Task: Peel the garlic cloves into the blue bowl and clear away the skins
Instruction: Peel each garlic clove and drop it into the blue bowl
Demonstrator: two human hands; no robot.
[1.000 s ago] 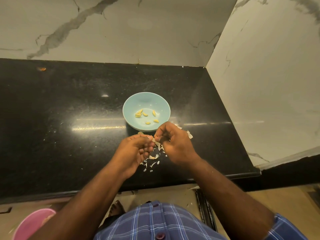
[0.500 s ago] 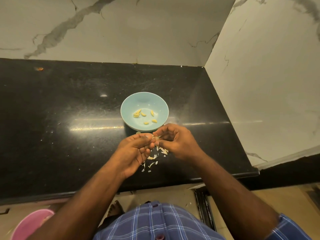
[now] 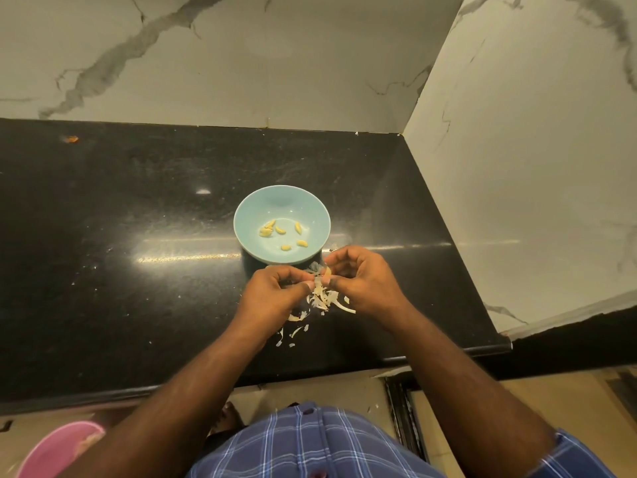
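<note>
A blue bowl (image 3: 256,208) stands on the black counter (image 3: 138,288) with several peeled garlic cloves (image 3: 280,230) inside. Just in front of the bowl, my left hand (image 3: 275,298) and my right hand (image 3: 365,284) meet fingertip to fingertip. Between them they pinch a small garlic clove (image 3: 322,273) with papery skin hanging off it. A scatter of pale garlic skins (image 3: 322,300) lies on the counter below and between my hands, with a few more flakes nearer the counter's front edge.
Marble walls close the counter at the back and on the right (image 3: 517,167). The counter's front edge (image 3: 172,391) runs below my forearms. A pink container (image 3: 58,446) sits on the floor at lower left. An orange speck (image 3: 70,139) lies far left.
My hands have stayed together in front of the bowl, working the clove. More loose skin now shows between the fingertips and on the counter beneath them.
</note>
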